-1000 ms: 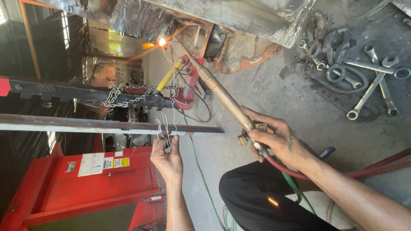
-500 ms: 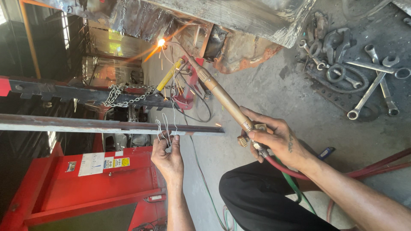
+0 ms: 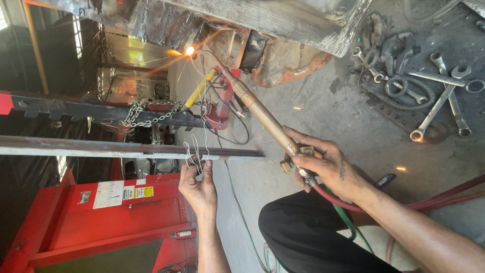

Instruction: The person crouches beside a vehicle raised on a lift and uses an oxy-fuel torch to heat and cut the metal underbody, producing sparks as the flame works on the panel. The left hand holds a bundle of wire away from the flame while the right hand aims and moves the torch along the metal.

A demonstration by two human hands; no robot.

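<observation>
My right hand (image 3: pixel 328 169) is wrapped tight around the torch (image 3: pixel 262 116) handle near its hoses (image 3: pixel 343 207); my left hand (image 3: pixel 198 184) pinches thin wire rods (image 3: pixel 194 151), fingers pressed together. Farther up, the torch tip burns against the rusty metal body (image 3: pixel 283 60), flame (image 3: pixel 190 50) lit and sparks flying. I judge the work mid-way: no finished seam shows, and the rods sit well below the flame.

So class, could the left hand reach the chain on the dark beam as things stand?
Probably yes: the left hand holds only thin wires, and just the grey bar lies between it and the chain.
</observation>
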